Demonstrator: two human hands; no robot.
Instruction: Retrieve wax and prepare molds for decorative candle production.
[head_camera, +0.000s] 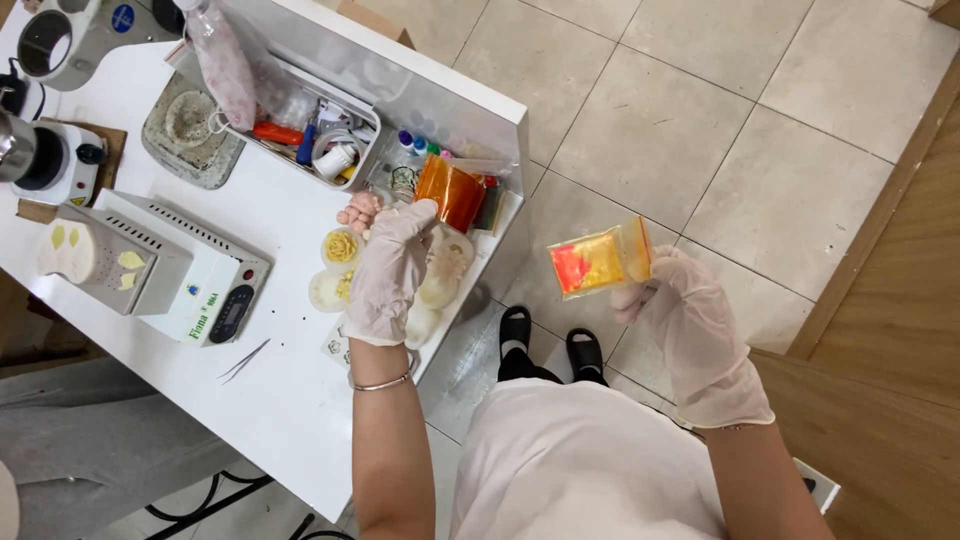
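Observation:
My right hand (690, 335), in a thin clear glove, holds up a small clear plastic bag of orange and yellow material (600, 260) off the table's side, above the tiled floor. My left hand (390, 265), also gloved, reaches over the white table (280, 400) and rests on a white tray (440, 300) of round pale moulds, one holding a yellow flower shape (340, 246). Its fingertips touch the tray's far end, near an orange foil packet (452, 190). What lies under the left palm is hidden.
A white electronic heating device (190, 275) and metal tweezers (243, 360) lie left of my hand. Behind stand a clear box of tools and bottles (320, 135), a stone mortar (190, 125) and a small machine (45, 160). Another person's grey-clad leg (90, 440) shows at lower left.

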